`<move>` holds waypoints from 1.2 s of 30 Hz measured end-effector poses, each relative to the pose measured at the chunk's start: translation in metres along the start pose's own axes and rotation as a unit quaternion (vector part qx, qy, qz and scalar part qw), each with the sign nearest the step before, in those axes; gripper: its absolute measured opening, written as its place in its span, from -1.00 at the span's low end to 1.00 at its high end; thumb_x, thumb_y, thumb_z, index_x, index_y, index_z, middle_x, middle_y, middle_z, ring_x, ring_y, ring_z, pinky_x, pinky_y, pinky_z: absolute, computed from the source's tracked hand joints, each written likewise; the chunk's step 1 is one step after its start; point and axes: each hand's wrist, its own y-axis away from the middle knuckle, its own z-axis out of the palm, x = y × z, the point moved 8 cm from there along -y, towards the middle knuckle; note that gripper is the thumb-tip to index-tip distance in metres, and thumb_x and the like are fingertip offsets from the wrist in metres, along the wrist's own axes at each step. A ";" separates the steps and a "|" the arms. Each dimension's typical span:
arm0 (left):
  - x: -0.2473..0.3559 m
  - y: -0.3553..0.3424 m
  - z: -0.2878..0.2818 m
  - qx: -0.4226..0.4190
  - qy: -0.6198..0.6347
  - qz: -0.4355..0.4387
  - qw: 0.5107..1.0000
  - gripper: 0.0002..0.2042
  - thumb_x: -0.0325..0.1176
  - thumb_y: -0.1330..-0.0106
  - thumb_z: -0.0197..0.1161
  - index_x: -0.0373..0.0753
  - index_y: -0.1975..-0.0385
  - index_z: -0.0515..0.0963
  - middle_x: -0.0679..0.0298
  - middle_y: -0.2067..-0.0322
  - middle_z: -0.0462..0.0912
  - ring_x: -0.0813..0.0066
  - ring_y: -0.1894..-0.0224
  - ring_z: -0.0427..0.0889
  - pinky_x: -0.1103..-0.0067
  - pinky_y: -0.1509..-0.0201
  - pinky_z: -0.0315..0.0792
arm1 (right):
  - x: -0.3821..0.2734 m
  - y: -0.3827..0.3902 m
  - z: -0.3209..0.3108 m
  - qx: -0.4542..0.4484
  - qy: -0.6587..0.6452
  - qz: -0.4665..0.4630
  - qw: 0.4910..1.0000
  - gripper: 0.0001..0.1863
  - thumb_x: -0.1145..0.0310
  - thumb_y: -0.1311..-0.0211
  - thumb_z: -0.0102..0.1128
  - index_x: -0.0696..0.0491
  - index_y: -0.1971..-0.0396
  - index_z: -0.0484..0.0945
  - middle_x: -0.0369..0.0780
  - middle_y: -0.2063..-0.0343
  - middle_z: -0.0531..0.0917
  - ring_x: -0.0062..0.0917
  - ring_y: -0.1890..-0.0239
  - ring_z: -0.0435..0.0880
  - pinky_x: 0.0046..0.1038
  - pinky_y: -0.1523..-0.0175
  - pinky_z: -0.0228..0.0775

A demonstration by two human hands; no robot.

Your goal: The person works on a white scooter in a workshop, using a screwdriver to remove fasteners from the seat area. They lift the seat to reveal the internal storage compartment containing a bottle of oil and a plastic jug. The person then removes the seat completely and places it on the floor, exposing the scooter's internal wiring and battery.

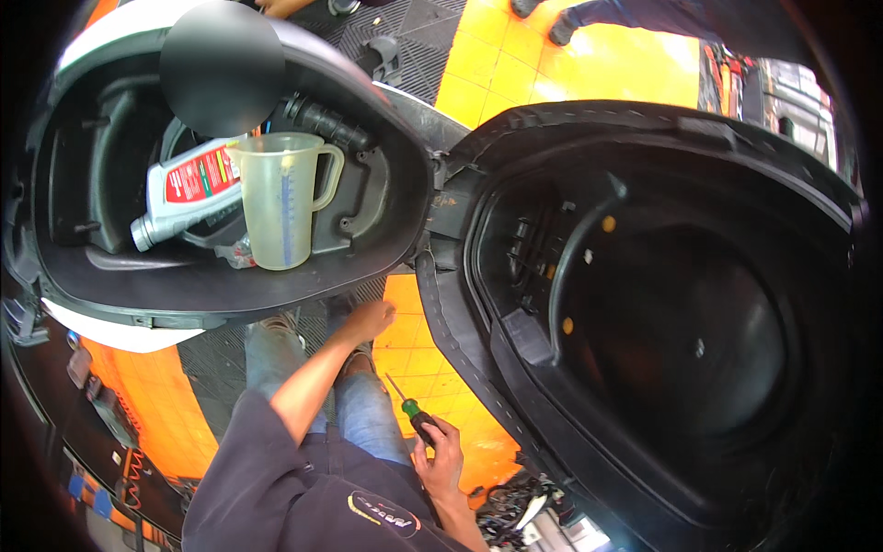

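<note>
My right hand, low in the view, is closed round a screwdriver with a green and black handle. Its thin shaft points up and left, over the orange floor. My left hand is curled closed below the scooter's storage tub; whatever its fingers may hold is hidden. Inside the black storage tub are a grey oil bottle with a red label, lying tilted, and a translucent measuring jug. To the right, the raised black seat shows its hollow underside, joined to the tub at a hinge.
Orange floor tiles and dark ribbed matting surround the scooter. Another person's shoe stands at the top. Wiring and parts lie at the lower right. A red coiled cable hangs at the lower left.
</note>
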 end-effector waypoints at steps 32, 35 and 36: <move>0.238 0.044 -0.196 0.126 -0.321 0.485 0.804 -0.82 -0.35 -0.30 0.34 -0.18 0.15 0.75 0.26 0.07 0.68 0.36 -0.14 0.52 0.33 -0.23 0.19 | -0.083 -0.206 -0.025 0.216 0.036 -0.043 0.975 -0.73 0.48 -0.22 0.27 0.15 0.09 0.49 0.01 0.21 0.55 -0.01 0.24 0.69 -0.11 0.16 0.53; 0.239 0.045 -0.192 0.130 -0.335 0.490 0.794 -0.82 -0.34 -0.29 0.34 -0.18 0.16 0.75 0.28 0.07 0.68 0.37 -0.14 0.52 0.34 -0.23 0.19 | -0.083 -0.207 -0.025 0.210 0.031 -0.041 0.976 -0.73 0.48 -0.22 0.27 0.15 0.10 0.49 0.01 0.20 0.56 -0.01 0.26 0.69 -0.11 0.17 0.54; 0.240 0.046 -0.194 0.141 -0.336 0.497 0.787 -0.82 -0.34 -0.27 0.36 -0.14 0.17 0.76 0.34 0.13 0.71 0.40 -0.11 0.53 0.34 -0.22 0.19 | -0.083 -0.208 -0.026 0.208 0.029 -0.040 0.977 -0.74 0.48 -0.22 0.27 0.15 0.11 0.48 0.01 0.20 0.56 -0.01 0.27 0.70 -0.11 0.18 0.54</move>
